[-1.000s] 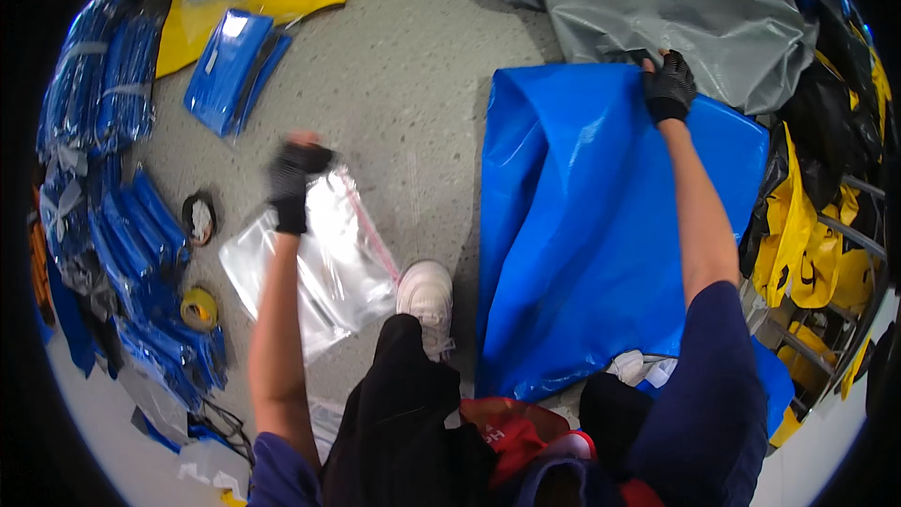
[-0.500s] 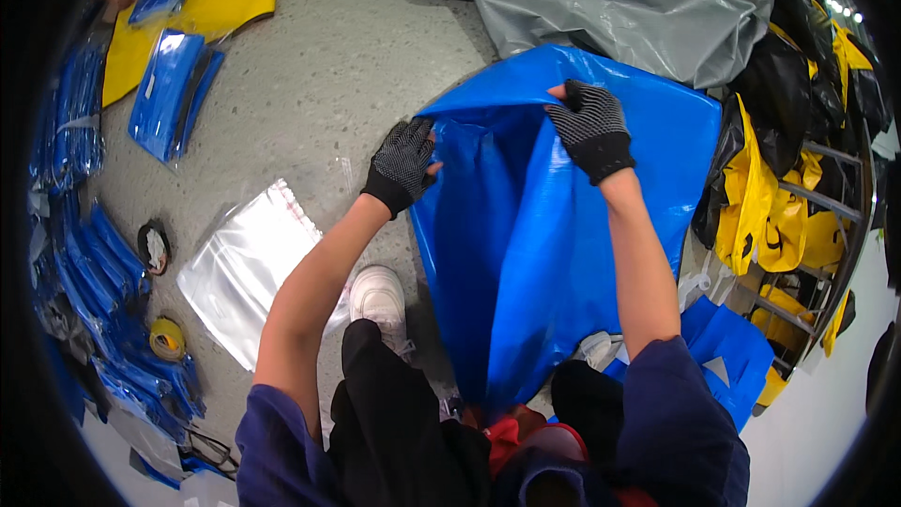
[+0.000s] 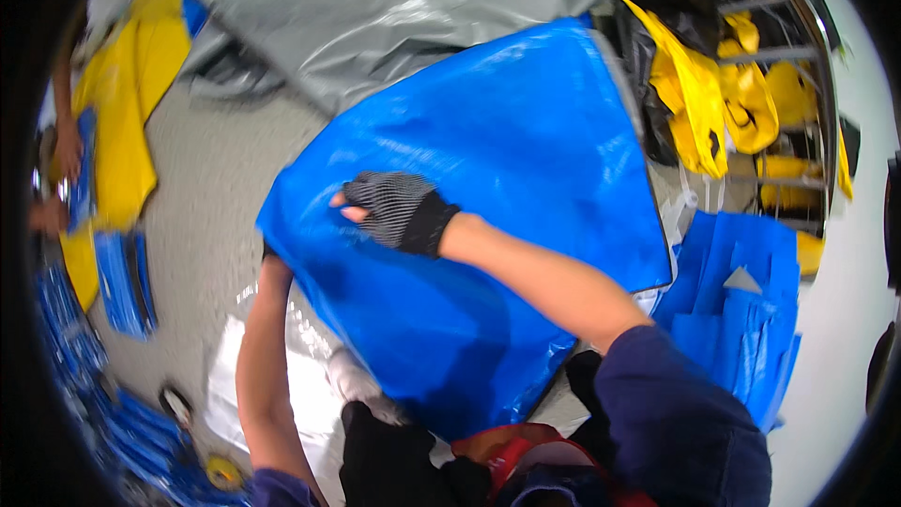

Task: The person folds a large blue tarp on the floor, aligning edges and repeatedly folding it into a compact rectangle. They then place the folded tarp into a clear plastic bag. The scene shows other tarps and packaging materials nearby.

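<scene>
A large glossy blue tarpaulin lies spread before me, its surface mostly smooth with a few wrinkles. At its left corner, my left hand in a dark glove is closed on the edge; the tarpaulin covers most of the fingers. My right hand, in a grey-and-black fingerless glove, rests over the tarpaulin's left part. Its bare fingertips are curled in, and no gathered material shows between them. Beneath my left forearm lies a stack of clear plastic bags, next to my pale shoe.
Grey sheeting covers the far floor. A metal rack with yellow bags stands right, near folded blue sheets. Wrapped blue packs and a yellow tape roll lie left. Another person's hands work beside yellow sheeting.
The tarpaulin's gaping fold has closed over into a flatter surface. My left hand has moved left with the corner; my right hand has swept left across the top. The view has shifted.
</scene>
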